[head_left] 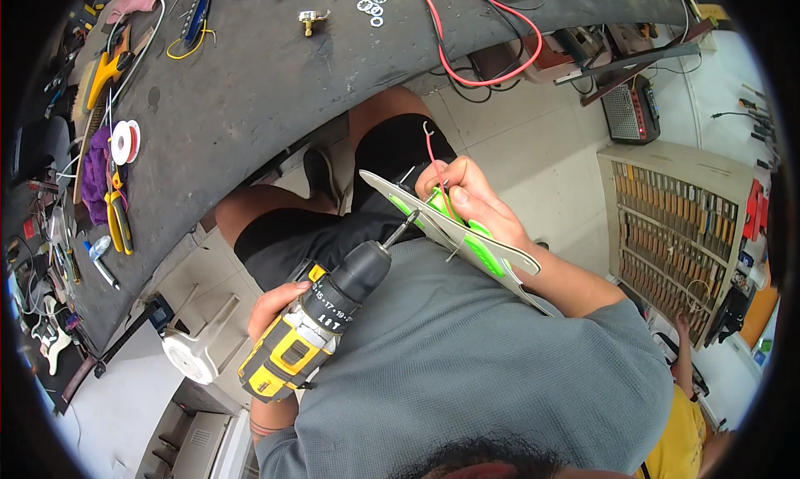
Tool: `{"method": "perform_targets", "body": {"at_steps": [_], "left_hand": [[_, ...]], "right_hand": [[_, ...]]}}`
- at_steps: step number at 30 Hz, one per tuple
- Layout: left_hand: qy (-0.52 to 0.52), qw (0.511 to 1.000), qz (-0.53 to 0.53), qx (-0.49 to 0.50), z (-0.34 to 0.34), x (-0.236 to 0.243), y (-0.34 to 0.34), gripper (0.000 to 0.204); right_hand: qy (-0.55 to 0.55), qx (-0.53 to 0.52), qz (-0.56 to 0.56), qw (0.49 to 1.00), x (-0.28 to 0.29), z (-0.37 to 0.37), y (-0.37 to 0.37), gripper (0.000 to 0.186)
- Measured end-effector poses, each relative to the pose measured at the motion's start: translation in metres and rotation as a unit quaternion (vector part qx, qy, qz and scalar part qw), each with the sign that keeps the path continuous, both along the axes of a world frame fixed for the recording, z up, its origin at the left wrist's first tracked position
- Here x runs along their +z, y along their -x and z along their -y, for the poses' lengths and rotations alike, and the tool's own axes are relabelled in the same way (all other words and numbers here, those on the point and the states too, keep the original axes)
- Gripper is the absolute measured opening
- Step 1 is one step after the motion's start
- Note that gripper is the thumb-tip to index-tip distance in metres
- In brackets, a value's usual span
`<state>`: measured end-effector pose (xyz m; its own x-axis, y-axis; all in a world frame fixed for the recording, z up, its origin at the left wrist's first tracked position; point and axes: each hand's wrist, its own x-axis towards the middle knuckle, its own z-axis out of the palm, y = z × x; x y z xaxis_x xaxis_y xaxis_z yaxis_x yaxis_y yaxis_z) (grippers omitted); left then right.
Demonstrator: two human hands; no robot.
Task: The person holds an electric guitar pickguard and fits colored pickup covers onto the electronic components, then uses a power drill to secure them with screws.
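My left hand [275,308] is closed round a yellow-and-black cordless drill [293,354]. The drill's bit [402,229] points up and right, its tip at or very near a thin pale plate [521,255] with bright green parts [483,250]; contact is unclear. My right hand [479,200] grips the plate by its upper part, fingers curled at a green piece. A red wire [435,154] with a bent bare end rises from there. The plate slants across in front of my grey shirt.
A dark workbench [217,87] holds pots [310,20], washers [375,0], red-black cables [533,45], cutters [117,220] and a spool [125,141]. A white stool [192,358] stands left; a drawer-like rack of tools [667,237] and an amplifier [633,112] right. Another person [679,446] is at lower right.
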<state>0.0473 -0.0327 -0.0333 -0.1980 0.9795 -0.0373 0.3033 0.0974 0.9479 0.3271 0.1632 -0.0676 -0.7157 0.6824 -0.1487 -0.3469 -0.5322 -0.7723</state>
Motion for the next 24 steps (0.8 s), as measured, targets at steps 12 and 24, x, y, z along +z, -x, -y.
{"method": "perform_targets", "body": {"at_steps": [12, 24], "left_hand": [[-0.015, 1.000, -0.023, -0.011, -0.006, 0.004, -0.004, 0.054], [-0.045, 0.996, -0.070, -0.026, -0.013, 0.004, -0.004, 0.053]], "right_hand": [[0.017, 0.009, 0.008, 1.000, -0.002, 0.000, -0.002, 0.013], [0.029, 0.018, -0.012, 0.999, -0.008, -0.005, 0.000, 0.018]]}}
